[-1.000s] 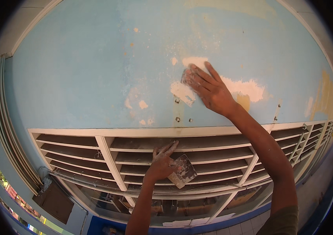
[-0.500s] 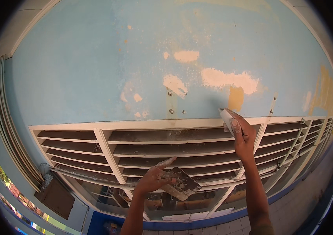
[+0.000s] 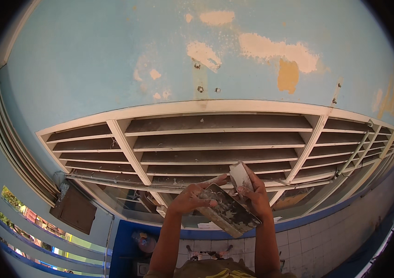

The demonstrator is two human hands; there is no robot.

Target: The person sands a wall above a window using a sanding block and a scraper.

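My left hand (image 3: 188,200) grips one end of a dark rectangular putty tray (image 3: 231,214), its thumb over the top face and a finger stretched along the far side. Whitish smears of filler cover parts of the tray. Closed around a pale, flat putty scraper (image 3: 240,178) is my right hand (image 3: 256,193), just above the tray's right side. The scraper stands tilted close to the tray; I cannot tell whether its edge touches. White dust marks both hands. Beyond them, the light-blue wall (image 3: 99,60) bears white filler patches (image 3: 275,50) and a yellowish patch (image 3: 288,76).
White-framed louvres (image 3: 220,123) run below the wall, with a pipe (image 3: 113,180) along their lower part. Bolts (image 3: 200,89) stick out of the wall. A brown box (image 3: 73,214) hangs at the left near several vertical pipes (image 3: 14,143). Below lies a tiled floor (image 3: 294,252).
My right hand has come down from the wall with the scraper to the tray. The tray has shifted slightly right, and the view has tilted downward.
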